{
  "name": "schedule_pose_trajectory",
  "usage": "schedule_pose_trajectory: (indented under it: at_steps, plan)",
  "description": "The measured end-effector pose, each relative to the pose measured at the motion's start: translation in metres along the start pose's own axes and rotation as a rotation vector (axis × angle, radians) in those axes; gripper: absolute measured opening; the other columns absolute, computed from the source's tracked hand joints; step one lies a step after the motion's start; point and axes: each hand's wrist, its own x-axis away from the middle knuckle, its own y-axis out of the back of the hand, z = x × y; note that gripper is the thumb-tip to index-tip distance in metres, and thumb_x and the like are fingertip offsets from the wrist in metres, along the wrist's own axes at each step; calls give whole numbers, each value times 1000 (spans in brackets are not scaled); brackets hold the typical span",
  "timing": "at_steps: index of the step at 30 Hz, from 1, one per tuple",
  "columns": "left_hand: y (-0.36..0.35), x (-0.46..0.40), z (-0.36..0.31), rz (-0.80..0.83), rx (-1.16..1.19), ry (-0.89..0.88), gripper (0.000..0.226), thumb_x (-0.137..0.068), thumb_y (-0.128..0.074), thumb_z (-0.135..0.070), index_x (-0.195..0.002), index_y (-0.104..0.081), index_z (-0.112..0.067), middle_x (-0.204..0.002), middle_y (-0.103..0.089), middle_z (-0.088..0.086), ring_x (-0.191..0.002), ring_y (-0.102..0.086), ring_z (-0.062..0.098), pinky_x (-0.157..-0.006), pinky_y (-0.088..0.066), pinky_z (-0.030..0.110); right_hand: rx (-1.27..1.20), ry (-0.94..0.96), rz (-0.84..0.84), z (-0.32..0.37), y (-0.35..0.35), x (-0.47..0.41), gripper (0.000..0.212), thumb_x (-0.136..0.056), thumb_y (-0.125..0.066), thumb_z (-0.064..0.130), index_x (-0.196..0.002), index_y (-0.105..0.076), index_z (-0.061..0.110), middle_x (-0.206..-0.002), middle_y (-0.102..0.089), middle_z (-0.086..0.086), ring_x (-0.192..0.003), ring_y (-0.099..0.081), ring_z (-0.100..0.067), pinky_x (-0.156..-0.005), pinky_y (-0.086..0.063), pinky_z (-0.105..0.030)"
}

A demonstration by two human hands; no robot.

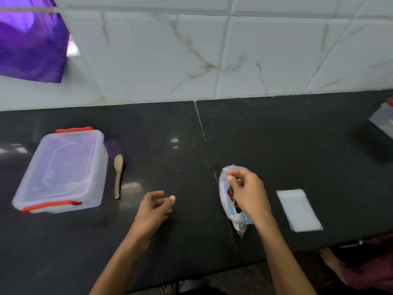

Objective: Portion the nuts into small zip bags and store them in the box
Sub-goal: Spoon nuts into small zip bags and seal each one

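Observation:
A clear plastic bag of nuts (225, 196) lies on the black counter (191, 167) right of centre. My right hand (248, 192) is over it and pinches its upper edge; brown nuts show through the opening. My left hand (154, 209) hovers above the counter left of the bag, fingers loosely curled, holding nothing. The clear box (61, 169) with a closed lid and red clips stands at the left. A wooden spoon (118, 175) lies just right of the box. Flat empty small zip bags (298, 209) lie in a stack right of the nut bag.
A white tiled wall (212, 56) backs the counter. A purple cloth (32, 43) hangs at the top left. Another clear container with a red part (382, 120) sits at the far right edge. Below the counter's front edge, a foot (331, 260) shows at the lower right.

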Motion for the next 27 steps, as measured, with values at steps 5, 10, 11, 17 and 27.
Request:
schedule_pose_trajectory:
  at_steps: [5, 10, 11, 17, 27]
  plan:
    - [48, 14, 7, -225, -24, -99, 32, -90, -64, -17, -118, -49, -13, -105, -63, 8, -89, -61, 19, -77, -49, 30, 14, 151, 296, 49, -84, -14, 10, -89, -62, 20, -96, -69, 16, -87, -68, 5, -82, -64, -8, -78, -49, -20]
    - [71, 29, 9, -338, -89, -144, 49, -88, -66, -19, -133, -47, -11, -132, -54, 8, -119, -53, 21, -101, -45, 38, 62, 120, 495, 83, -170, -14, 22, -89, -63, 29, -97, -72, 11, -94, -73, -6, -90, -68, -20, -81, -52, -29]
    - [73, 31, 9, -352, -103, -151, 51, -88, -66, -19, -134, -46, -11, -136, -52, 8, -124, -50, 21, -104, -42, 39, 81, 114, 506, 88, -184, -13, 25, -87, -64, 31, -97, -73, 10, -95, -73, -7, -91, -68, -20, -81, -52, -28]
    - [83, 34, 8, -394, -149, -118, 58, -90, -64, -23, -141, -39, -14, -147, -43, 5, -134, -42, 21, -108, -37, 38, 245, 78, 462, 98, -234, -5, 39, -74, -75, 45, -95, -69, 13, -95, -71, -4, -90, -67, -23, -71, -53, -33]
    - [78, 29, -1, -337, -151, -137, 55, -90, -65, -24, -139, -42, -16, -144, -45, 3, -131, -44, 18, -105, -39, 36, 200, -41, 649, 81, -172, -6, 20, -92, -57, 35, -94, -67, 18, -83, -67, -1, -67, -65, -19, -55, -52, -26]
